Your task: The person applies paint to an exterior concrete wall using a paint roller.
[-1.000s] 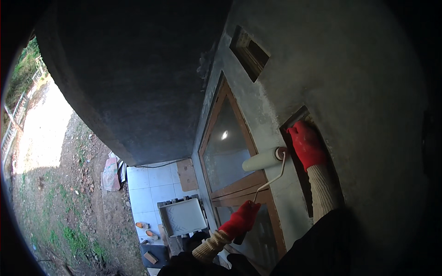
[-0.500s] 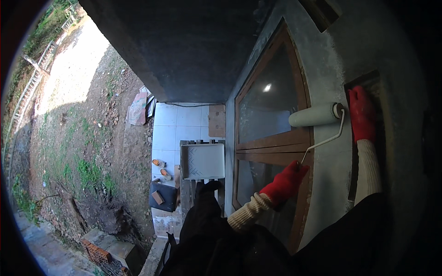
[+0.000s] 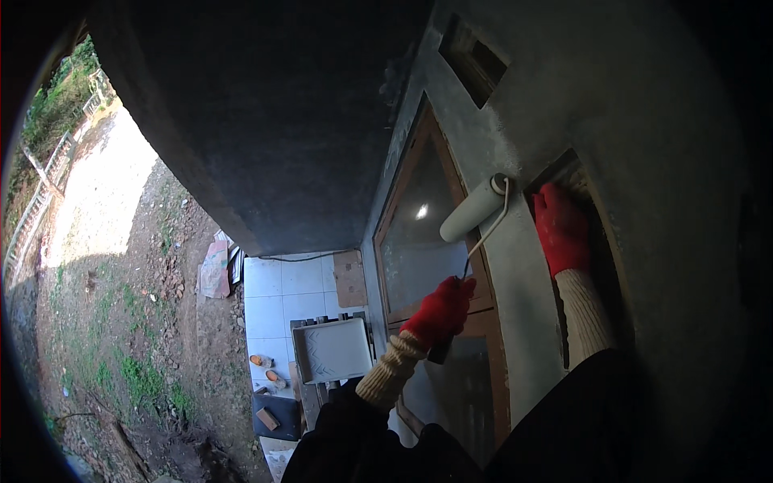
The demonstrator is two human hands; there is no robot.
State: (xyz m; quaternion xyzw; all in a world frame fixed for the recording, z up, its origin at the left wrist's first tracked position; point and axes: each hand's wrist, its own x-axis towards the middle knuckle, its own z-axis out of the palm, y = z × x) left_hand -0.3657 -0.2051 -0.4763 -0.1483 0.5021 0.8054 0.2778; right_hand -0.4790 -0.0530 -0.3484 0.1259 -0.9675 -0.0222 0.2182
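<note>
My left hand (image 3: 440, 312), in a red glove, is closed around the dark handle of a paint roller (image 3: 473, 209). The roller's pale sleeve slants across the upper part of a brown-framed glass door or window (image 3: 419, 233), its upper end near the grey wall (image 3: 515, 322). Whether the sleeve touches the wall I cannot tell. To the right, my right hand (image 3: 561, 229), also red-gloved, has its fingers hooked on the edge of a tall wall opening (image 3: 600, 258). Below and left, a paint tray (image 3: 332, 350) with a ridged bottom rests on a raised support.
A second, smaller opening (image 3: 473, 63) sits higher in the wall. Down on the white tiled floor (image 3: 266, 278) are a pair of shoes (image 3: 274, 377) and a dark stool-like block (image 3: 276, 414) with a brick-shaped piece on it. Bare soil (image 3: 161, 338) lies left of the tiles.
My view has shifted upward and to the right, bringing the upper opening fully in. The roller has swung to a steeper slant in my left hand. My right hand stays at the opening's edge.
</note>
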